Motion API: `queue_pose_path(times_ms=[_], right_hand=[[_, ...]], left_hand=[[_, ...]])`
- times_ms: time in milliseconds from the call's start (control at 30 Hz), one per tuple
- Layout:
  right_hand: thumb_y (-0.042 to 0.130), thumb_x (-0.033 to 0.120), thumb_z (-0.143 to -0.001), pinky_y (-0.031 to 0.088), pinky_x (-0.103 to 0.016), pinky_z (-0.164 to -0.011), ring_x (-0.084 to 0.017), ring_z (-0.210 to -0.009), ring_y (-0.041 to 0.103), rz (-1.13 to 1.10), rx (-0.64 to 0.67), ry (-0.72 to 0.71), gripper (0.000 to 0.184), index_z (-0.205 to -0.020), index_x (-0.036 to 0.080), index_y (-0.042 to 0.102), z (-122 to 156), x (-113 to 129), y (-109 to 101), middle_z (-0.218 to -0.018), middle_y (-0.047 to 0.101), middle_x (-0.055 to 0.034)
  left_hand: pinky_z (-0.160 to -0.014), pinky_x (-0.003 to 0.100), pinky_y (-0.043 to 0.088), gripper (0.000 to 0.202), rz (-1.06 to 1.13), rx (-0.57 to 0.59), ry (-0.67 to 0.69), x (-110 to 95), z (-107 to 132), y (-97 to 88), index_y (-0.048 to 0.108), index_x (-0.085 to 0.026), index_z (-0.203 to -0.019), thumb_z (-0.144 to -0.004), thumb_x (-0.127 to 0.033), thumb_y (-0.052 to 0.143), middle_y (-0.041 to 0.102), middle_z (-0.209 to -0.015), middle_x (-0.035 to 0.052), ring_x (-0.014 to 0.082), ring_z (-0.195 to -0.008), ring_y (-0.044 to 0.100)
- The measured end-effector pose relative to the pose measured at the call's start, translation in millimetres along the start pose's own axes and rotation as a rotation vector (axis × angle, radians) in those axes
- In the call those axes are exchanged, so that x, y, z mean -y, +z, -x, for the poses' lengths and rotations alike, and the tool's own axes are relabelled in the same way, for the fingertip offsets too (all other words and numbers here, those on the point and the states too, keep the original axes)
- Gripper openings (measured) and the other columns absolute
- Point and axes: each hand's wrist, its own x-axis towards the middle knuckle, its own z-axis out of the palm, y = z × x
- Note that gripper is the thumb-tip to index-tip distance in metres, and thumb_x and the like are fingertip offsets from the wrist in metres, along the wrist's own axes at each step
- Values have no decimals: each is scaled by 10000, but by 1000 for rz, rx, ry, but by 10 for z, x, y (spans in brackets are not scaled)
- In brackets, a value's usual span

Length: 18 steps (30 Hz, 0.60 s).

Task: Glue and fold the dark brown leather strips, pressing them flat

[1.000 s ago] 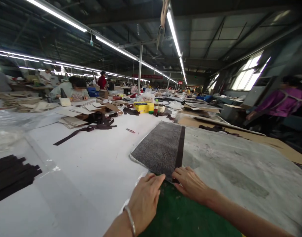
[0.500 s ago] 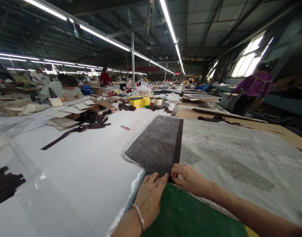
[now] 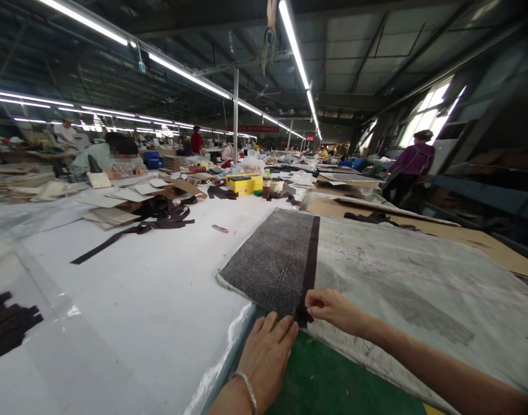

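Note:
A dark grey textured panel lies flat near the table's corner, with a dark brown strip along its right edge. My left hand, a bracelet at the wrist, rests on the panel's near edge, its fingers stretched out and lying flat. Just to the right, my right hand is closed, its curled fingers at the strip's near end. What those fingers hold, if anything, is hidden. The strip's near end is bent at the panel's corner. Under the panel, a stained pale sheet spreads out to the right.
Dark straps lie beside cardboard pieces at the left. A small pink-handled tool is on the white tabletop. Farther back stand a yellow box and a bottle. A person in purple is at the right.
My right hand has drawn slightly right from the strip's near end, which now shows more. My left hand has slid a little nearer me. The person in purple has moved farther off.

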Motion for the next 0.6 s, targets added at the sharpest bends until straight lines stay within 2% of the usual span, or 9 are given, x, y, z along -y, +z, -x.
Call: queue_pose_path(times_ms=[133, 267, 333, 367, 433, 533, 600], right_hand=[[501, 112, -671, 320, -201, -531, -105, -582, 486, 31, -4, 18, 74, -643, 160, 549, -7, 47, 7, -603, 561, 28], [487, 81, -713, 288, -223, -536, -104, -575, 464, 148, -171, 82, 108, -651, 164, 520, -41, 10, 33, -599, 536, 29], [507, 77, -755, 304, -228, -555, -103, -583, 469, 201, -262, 115, 122, -670, 164, 520, -116, -67, -77, -603, 527, 35], [530, 90, -783, 326, -227, -565, -102, -585, 475, 221, -305, 137, 125, -680, 161, 525, -173, -117, -193, -606, 521, 38], [580, 169, -851, 396, -231, -589, -101, -597, 498, 248, -404, 193, 130, -726, 147, 550, -308, -216, -565, -642, 530, 37], [578, 331, -921, 501, -272, -653, -114, -701, 569, 250, -612, 234, 205, -912, 127, 596, -471, -257, -1404, -841, 595, -8], [533, 341, -952, 521, -281, -696, -127, -777, 599, 229, -779, 179, 232, -997, 124, 602, -497, -156, -2026, -934, 609, -44]], left_hand=[[-1076, 507, 322, 470, 10, 0, 0, 2, 1, 10, 383, -291, -1403, -944, -188, 371, 422, -1459, -30, 306, -1305, 357], [-1073, 530, 315, 490, 14, 11, 4, 22, 7, 31, 371, -284, -1411, -933, -175, 376, 415, -1465, -18, 324, -1310, 350], [-1075, 534, 309, 506, 22, 18, 7, 33, 12, 45, 365, -282, -1415, -923, -166, 381, 409, -1469, -15, 330, -1314, 345], [-1077, 532, 305, 515, 27, 18, 8, 38, 14, 52, 361, -284, -1417, -918, -159, 381, 404, -1472, -18, 331, -1317, 342], [-1084, 527, 295, 537, 40, 13, 9, 48, 18, 67, 346, -291, -1423, -906, -148, 384, 392, -1479, -30, 325, -1325, 331], [-1087, 518, 295, 558, 57, 10, 12, 60, 15, 80, 325, -287, -1432, -894, -158, 395, 390, -1479, -29, 319, -1323, 329], [-1080, 518, 302, 563, 64, 18, 27, 66, 8, 83, 316, -273, -1437, -889, -181, 407, 395, -1475, -13, 326, -1317, 331]])
